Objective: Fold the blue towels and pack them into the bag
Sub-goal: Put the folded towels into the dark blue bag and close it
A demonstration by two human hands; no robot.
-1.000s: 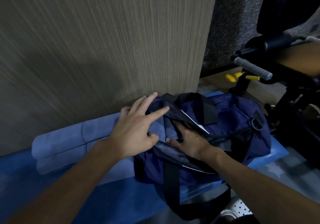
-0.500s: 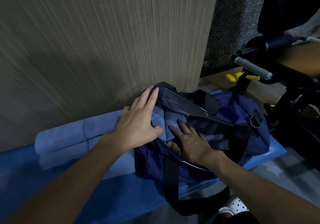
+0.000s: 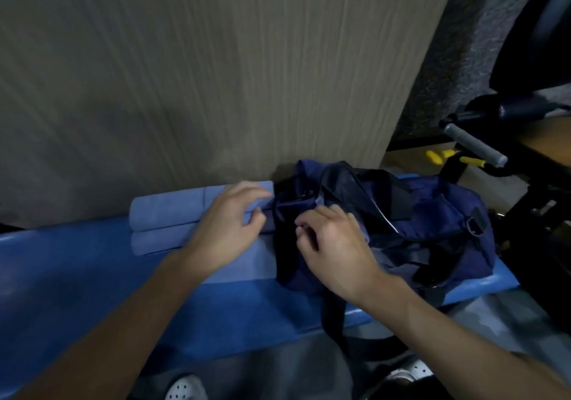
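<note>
Folded blue towels (image 3: 173, 214) lie stacked at the nine o'clock end of the navy bag (image 3: 432, 223), unpacked; folding looks done, loading appears to remain. The left hand (image 3: 228, 229) rests loose-fingered on the stack. The right hand (image 3: 333, 245) curls its fingers at the bag's near end, though blur hides what, if anything, they grasp. The bag's contents are unseen. Both sit on a blue bench (image 3: 92, 276).

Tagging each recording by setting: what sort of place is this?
Probably a gym or locker area: a padded blue bench, a black exercise machine with a grey foam grip at the right, and a navy duffel bag beside folded towels.
</note>
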